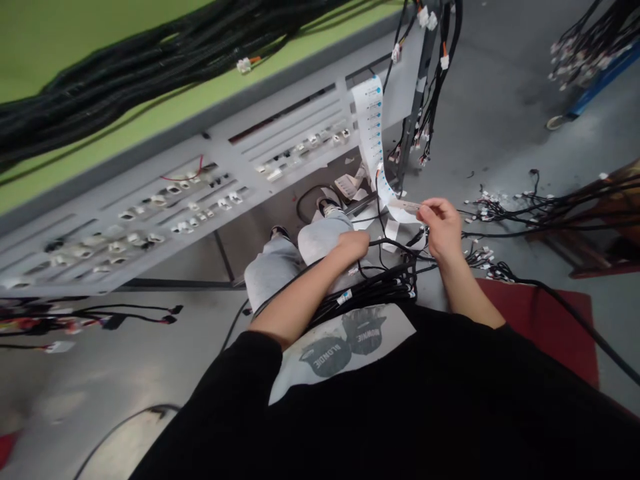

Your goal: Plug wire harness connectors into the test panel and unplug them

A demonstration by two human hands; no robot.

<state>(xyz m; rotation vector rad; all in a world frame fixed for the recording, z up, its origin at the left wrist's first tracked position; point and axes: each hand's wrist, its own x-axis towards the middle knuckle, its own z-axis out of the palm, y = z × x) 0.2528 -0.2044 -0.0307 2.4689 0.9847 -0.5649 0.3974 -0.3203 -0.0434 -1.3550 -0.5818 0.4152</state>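
Note:
My right hand (441, 227) is closed in a pinch on the loose end of a long white label strip (373, 127) with blue dots, which hangs down from the grey workbench panel. My left hand (354, 245) is curled shut over my knee, gripping a bundle of black wires (380, 287) that lies across my lap. A small white tag sits on that bundle close to my shirt. My grey trouser legs and shoes show below the hands.
A slanted grey panel (210, 180) with rows of white connectors runs along the green-topped bench (75, 40), which carries thick black cable bundles (150, 60). More wire harnesses (500, 213) lie on the grey floor at right, beside a red mat (550, 320). Harnesses hang from a post (430, 80).

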